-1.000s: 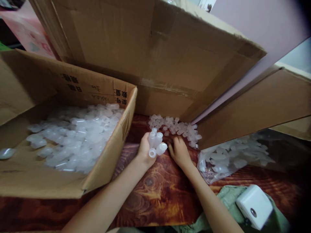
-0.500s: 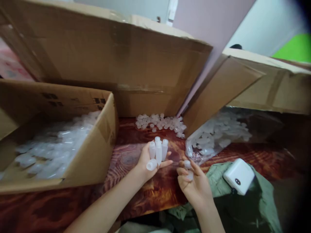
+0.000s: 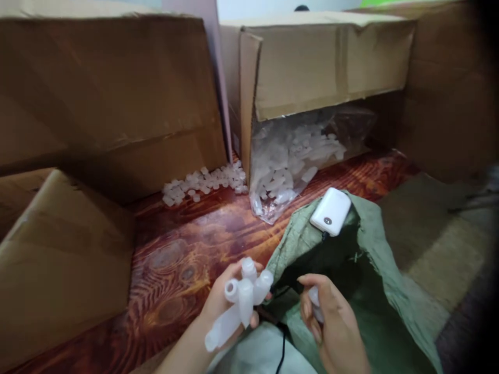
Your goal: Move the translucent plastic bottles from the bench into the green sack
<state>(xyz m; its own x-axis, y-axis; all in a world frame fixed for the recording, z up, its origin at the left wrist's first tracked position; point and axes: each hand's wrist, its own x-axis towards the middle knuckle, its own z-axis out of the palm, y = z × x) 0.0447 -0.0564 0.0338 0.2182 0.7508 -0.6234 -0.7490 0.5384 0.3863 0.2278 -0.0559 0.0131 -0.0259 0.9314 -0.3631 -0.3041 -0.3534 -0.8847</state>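
My left hand (image 3: 218, 304) grips a bunch of small translucent white plastic bottles (image 3: 244, 298), their open necks pointing up and one lying crosswise at the bottom. My right hand (image 3: 331, 327) is curled around a small white plastic piece (image 3: 315, 304), held low over a green cloth (image 3: 366, 270). The two hands are close together near the bottom of the view, above the front edge of the dark red wood-grain tabletop (image 3: 187, 249).
A heap of small white caps (image 3: 202, 182) lies by a big cardboard box (image 3: 109, 98). A second box (image 3: 312, 67) on its side spills a clear bag of bottles (image 3: 292, 161). Another box (image 3: 58, 259) stands left. A white device (image 3: 330, 211) rests on the cloth.
Both hands pulled back from the cap heap toward me, the right one now holding a white piece. The view swung right, so the open box of bottles left sight.
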